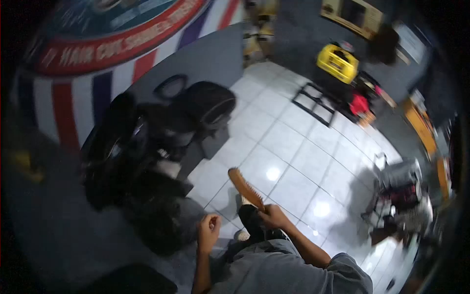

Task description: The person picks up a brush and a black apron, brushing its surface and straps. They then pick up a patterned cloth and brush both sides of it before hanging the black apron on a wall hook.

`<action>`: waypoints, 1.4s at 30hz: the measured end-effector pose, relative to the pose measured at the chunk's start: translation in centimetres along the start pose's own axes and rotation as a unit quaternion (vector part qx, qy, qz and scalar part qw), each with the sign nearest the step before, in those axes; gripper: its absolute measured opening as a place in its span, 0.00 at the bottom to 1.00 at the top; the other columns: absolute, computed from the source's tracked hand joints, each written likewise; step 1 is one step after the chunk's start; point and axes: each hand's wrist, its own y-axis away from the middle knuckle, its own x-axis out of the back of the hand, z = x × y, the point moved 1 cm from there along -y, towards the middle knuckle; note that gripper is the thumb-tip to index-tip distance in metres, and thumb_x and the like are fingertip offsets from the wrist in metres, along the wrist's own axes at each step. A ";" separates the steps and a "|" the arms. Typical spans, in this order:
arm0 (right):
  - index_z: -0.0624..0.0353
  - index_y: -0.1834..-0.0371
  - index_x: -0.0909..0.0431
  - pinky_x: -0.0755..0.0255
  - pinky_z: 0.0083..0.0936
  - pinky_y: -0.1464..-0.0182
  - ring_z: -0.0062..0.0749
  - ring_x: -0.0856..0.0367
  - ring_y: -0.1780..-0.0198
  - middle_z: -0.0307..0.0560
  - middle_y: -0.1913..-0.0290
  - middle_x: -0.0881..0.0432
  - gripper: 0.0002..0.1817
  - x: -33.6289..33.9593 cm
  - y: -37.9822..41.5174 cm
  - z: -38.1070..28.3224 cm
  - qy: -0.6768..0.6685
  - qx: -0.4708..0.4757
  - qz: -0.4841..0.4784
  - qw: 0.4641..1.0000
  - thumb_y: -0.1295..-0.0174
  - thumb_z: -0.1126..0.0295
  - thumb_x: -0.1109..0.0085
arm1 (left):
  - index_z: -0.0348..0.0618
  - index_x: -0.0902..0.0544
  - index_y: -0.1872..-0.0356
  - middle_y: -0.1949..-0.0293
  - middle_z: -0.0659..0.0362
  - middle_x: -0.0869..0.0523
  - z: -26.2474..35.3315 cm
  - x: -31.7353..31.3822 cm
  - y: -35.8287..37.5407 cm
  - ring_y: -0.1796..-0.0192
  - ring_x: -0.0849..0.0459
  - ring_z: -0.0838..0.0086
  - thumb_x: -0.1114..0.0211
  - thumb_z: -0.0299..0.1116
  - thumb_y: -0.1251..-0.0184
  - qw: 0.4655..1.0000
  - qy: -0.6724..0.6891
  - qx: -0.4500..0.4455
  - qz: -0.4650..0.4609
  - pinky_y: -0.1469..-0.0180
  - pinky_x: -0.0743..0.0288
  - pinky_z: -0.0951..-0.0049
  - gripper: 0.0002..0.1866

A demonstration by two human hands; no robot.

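Looking down over the white tiled floor (293, 147), you hold your left hand (209, 232) loosely fisted, while your right hand (273, 217) grips one end of the brown comb (246, 189), its long axis slanting forward-left, free tip away from you, teeth rightward.

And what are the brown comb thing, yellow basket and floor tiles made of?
Comb-like tool: maybe matte wood, from its brown colour, or plastic. Yellow basket: likely smooth plastic, with its bright, even colour. Floor tiles: probably glossy ceramic; they mirror lights.
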 end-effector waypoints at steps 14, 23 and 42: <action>0.65 0.68 0.19 0.29 0.30 0.71 0.31 0.23 0.78 0.49 0.82 0.23 0.21 10.2 21.1 12.6 -0.257 -0.128 0.229 0.930 0.39 0.54 0.44 | 0.37 0.19 0.67 0.71 0.54 0.16 15.3 -23.9 5.4 0.71 0.17 0.71 0.37 0.29 0.40 0.904 -0.037 -0.159 -0.395 0.71 0.25 0.73 0.06; 0.65 0.69 0.20 0.30 0.28 0.75 0.28 0.24 0.81 0.44 0.83 0.24 0.17 25.4 39.8 28.8 -0.267 -0.220 0.443 0.827 0.41 0.58 0.43 | 0.34 0.20 0.67 0.74 0.55 0.18 31.9 -48.7 14.3 0.74 0.21 0.76 0.37 0.29 0.39 0.872 0.034 -0.237 -0.428 0.71 0.29 0.76 0.07; 0.64 0.64 0.22 0.32 0.20 0.80 0.19 0.28 0.83 0.39 0.80 0.25 0.12 49.0 54.7 46.1 -0.343 -0.316 0.629 0.622 0.38 0.64 0.41 | 0.35 0.20 0.64 0.71 0.52 0.17 51.5 -89.2 22.4 0.71 0.18 0.69 0.38 0.31 0.38 0.660 0.080 -0.316 -0.677 0.68 0.25 0.73 0.08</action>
